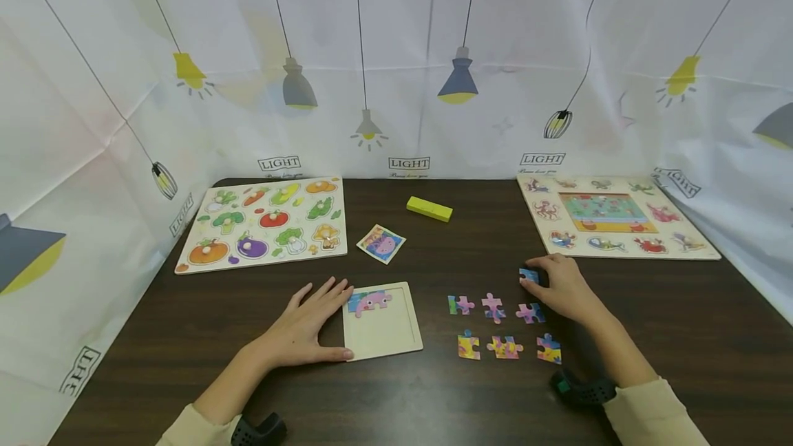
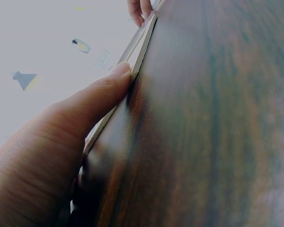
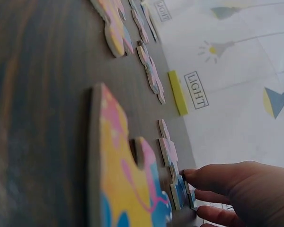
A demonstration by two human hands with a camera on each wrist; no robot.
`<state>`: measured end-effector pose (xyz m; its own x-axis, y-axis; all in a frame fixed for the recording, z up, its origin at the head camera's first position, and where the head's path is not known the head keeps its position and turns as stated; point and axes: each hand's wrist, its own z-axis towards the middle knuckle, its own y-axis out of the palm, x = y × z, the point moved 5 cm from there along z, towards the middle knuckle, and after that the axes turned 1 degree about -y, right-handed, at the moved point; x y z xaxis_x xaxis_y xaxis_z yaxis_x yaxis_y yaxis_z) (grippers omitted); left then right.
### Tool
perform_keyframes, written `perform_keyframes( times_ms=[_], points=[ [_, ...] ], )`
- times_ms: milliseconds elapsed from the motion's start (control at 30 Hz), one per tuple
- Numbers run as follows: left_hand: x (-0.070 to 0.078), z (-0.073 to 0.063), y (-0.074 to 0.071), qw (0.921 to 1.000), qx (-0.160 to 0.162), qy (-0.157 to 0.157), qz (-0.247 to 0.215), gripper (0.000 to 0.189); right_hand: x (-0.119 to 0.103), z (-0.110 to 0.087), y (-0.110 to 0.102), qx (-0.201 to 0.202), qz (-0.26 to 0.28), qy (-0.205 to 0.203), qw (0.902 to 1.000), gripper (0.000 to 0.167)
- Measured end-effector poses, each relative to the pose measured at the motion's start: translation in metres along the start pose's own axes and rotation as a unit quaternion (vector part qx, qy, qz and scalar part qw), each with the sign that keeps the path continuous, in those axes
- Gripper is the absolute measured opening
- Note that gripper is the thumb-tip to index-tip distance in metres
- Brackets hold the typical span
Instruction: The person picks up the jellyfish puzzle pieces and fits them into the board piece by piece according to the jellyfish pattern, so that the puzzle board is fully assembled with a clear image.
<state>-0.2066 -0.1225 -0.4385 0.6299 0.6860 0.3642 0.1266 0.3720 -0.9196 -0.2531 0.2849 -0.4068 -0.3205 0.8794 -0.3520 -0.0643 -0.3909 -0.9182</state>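
My left hand [image 1: 306, 329] lies spread at the left edge of a square wooden puzzle tray [image 1: 384, 332]. Its thumb [image 2: 109, 90] presses the tray's edge near the lower left corner, while a fingertip touches the upper left. Joined pink-and-blue pieces [image 1: 370, 302] sit in the tray's top left. Over at the right, my right hand [image 1: 564, 288] pinches a blue puzzle piece [image 1: 529, 274] between thumb and fingers, close to the table. Several loose pieces lie in two rows beside it, among them a pink-and-blue one [image 1: 530, 313] and a yellow one [image 3: 128, 175].
A vegetable puzzle board [image 1: 266, 226] lies at the back left, a sea-animal board [image 1: 619, 243] at the back right. Between them are a small picture card [image 1: 381, 244] and a yellow block [image 1: 429, 209]. A white printed cloth [image 1: 396, 54] hangs behind the dark table [image 1: 396, 405].
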Motion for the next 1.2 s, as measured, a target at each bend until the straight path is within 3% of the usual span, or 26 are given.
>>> perform_keyframes(
  times_ms=[233,733,1000,1200],
  points=[
    [-0.0001,-0.0005,0.0023,0.9998,-0.018,-0.007,0.007,0.092,0.0023,-0.0016,0.0009,0.012,0.018,0.001,0.9998,0.030],
    [-0.0008,-0.0012,0.0024,0.9998,-0.011,-0.001,0.016,0.096,0.0033,-0.0012,0.0017,0.023,0.041,0.013,0.9988,0.028],
    [-0.0018,-0.0007,0.0028,0.9999,-0.008,-0.001,0.015,0.096,0.0047,-0.0013,0.0024,0.020,0.055,0.045,0.9973,0.030],
    [-0.0013,-0.0009,0.0023,0.9999,-0.006,0.001,0.013,0.096,0.0014,-0.0031,0.0018,0.036,0.075,0.044,0.9956,0.022]
  ],
)
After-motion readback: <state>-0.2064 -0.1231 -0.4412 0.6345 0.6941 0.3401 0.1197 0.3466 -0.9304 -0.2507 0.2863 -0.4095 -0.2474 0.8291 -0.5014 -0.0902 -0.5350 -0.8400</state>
